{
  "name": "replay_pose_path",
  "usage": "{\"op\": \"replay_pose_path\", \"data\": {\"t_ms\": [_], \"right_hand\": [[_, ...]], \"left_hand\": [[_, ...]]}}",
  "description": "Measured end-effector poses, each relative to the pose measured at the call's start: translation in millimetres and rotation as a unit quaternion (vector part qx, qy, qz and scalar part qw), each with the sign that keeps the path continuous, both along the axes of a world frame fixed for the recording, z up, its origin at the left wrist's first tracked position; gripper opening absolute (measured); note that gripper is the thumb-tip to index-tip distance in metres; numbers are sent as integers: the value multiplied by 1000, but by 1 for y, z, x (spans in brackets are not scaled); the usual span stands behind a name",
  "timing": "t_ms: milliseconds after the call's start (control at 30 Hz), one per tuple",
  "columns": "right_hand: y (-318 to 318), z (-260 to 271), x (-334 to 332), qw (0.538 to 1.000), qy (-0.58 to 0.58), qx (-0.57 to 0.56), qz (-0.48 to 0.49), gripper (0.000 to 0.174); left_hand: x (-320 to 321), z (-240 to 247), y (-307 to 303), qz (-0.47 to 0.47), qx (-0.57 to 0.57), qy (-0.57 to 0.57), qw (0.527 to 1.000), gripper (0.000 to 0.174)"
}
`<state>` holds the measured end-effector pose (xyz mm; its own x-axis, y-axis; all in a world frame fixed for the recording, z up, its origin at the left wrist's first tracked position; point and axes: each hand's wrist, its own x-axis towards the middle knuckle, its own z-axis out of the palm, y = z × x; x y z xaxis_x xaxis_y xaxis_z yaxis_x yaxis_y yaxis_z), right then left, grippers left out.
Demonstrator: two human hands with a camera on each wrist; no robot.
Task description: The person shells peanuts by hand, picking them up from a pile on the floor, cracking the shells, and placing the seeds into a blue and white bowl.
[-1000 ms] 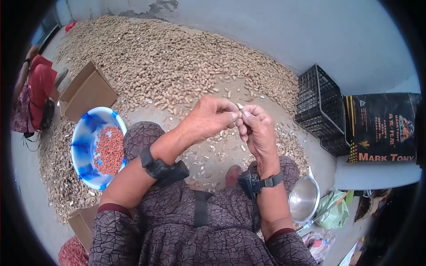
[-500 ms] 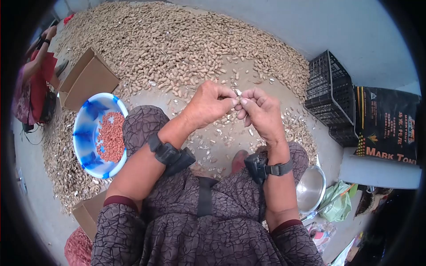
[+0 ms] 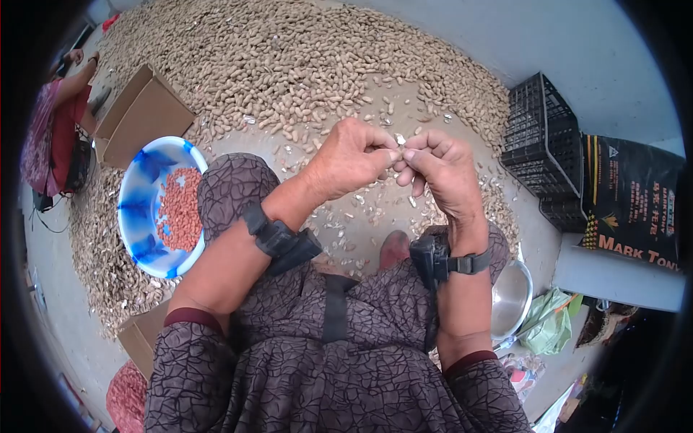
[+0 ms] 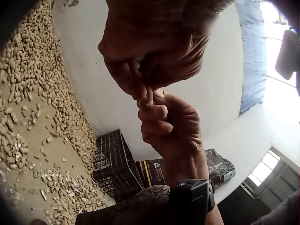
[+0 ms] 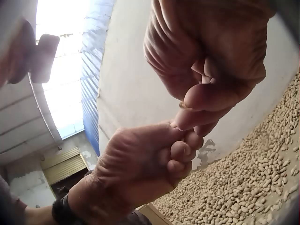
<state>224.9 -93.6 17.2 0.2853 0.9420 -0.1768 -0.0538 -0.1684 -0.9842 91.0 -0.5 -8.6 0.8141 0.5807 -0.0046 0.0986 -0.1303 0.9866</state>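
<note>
Before the person's knees, the left hand (image 3: 354, 157) and right hand (image 3: 449, 173) meet at the fingertips. Thumb and forefinger of each pinch a small peanut (image 3: 400, 138), its pale shell showing above the thumbs. In the left wrist view the fingers hide most of it. The other right-hand fingers curl loosely below. Left of the knee, a blue and white basin (image 3: 132, 180) holds shelled red peanut kernels (image 3: 180, 209). A wide heap of unshelled peanuts (image 3: 289, 65) covers the floor ahead.
Shell bits (image 3: 354, 209) litter the floor between the legs. A cardboard box (image 3: 144, 119) stands behind the basin. At the right are black crates (image 3: 541, 137), a black printed sack (image 3: 635, 202), a metal bowl (image 3: 511, 296) and a green bag (image 3: 548, 325). Another person (image 3: 61, 137) sits far left.
Both hands have shifted slightly up and to the right in the head view, still pinching the peanut together. The whole scene has moved a little as the head turned. The other person's arm has risen.
</note>
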Motion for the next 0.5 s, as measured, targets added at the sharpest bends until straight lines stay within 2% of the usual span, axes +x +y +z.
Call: {"op": "replay_pose_path", "data": {"t_ms": [67, 133, 200, 267, 333, 500], "right_hand": [[0, 0, 0, 1000, -3, 5, -12, 4], [0, -5, -2, 1000, -4, 1, -29, 4], [1, -10, -3, 999, -6, -2, -47, 3], [3, -14, -4, 996, 45, -2, -73, 3], [5, -11, -5, 996, 50, 6, -79, 4], [4, -7, -7, 995, 66, 13, -78, 4]], "left_hand": [[-1, -2, -3, 4, 14, -22, 1000, 15], [0, -1, -6, 4, -31, -4, 1000, 16], [1, -4, -7, 8, -18, 5, 1000, 17], [1, -3, -7, 12, -5, 16, 1000, 18], [1, 1, -6, 19, -134, -42, 990, 20], [6, -7, -6, 0, -176, -57, 983, 20]]}}
